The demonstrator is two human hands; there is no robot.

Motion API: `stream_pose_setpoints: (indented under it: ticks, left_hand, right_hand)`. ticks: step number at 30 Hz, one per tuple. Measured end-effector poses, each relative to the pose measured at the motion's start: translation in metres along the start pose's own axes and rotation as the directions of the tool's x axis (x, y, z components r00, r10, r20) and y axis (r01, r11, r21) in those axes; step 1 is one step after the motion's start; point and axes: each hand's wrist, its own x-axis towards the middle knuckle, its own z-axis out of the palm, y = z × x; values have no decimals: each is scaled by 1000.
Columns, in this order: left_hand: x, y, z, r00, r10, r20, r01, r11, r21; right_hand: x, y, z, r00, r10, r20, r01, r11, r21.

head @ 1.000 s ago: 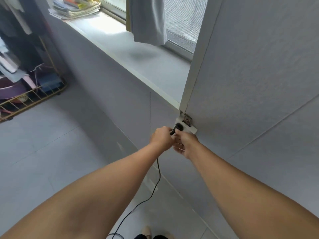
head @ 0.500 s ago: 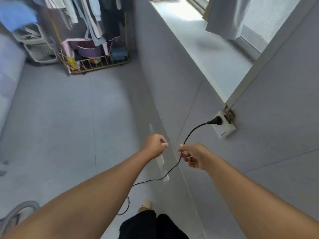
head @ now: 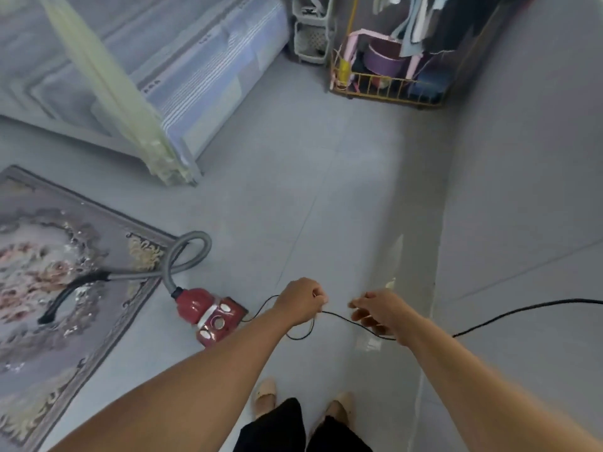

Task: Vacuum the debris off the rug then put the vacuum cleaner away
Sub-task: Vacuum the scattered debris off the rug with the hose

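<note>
Two hands out front over the floor (head: 342, 164), both on the black cord (head: 339, 316): left hand (head: 301, 301) fisted around it, right hand (head: 375, 313) loosely curled, cord passing under the fingers. Red vacuum cleaner (head: 210, 316) on the floor to the left, nearer the left hand, hose (head: 182, 256) looping onto the rug (head: 49, 262). Cord's long axis left to right, trailing off right. Likely next: reaching left.
</note>
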Motion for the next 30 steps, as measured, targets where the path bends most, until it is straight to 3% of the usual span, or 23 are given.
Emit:
stream_pose_setpoints:
  ticks: [6, 15, 23, 30]
  left_hand:
    - [-54, -131, -43, 976, -197, -94, 175, 963, -204]
    - [-151, -304, -125, 903, -378, -206, 268, 868, -417]
    - [-204, -420, -209, 798, -559, -225, 296, 689, -662]
    - [-195, -490, -275, 764, -610, -210, 239, 570, -786]
  right_hand:
    - [1, -42, 113, 991, -58, 118, 82, 974, -210]
    - [-22, -94, 315, 962, -102, 252, 196, 902, -385]
    - [-29, -149, 467, 916, -243, 319, 367, 829, -422]
    - [-3, -211, 547, 894, -255, 368, 418, 770, -482]
